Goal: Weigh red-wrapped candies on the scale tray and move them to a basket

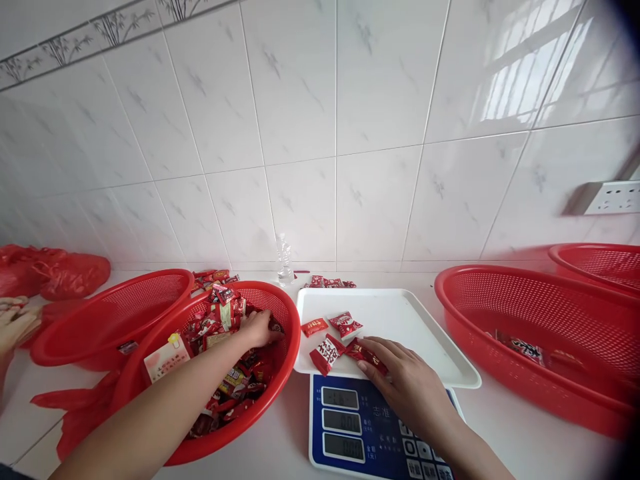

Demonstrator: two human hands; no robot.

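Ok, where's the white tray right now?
In the head view, the white tray sits right of centre behind the blue display panel, right of the packet-filled red basket, with the right hand over its near edge.

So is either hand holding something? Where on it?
The right hand holds a dark red snack packet by the end nearest the palm. The left hand is in the red plastic basket; can't tell if it holds anything.

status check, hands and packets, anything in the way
Left hand among packets in red basket. Right hand touching dark red packet at white tray. Right forearm partly covering scale keypad.
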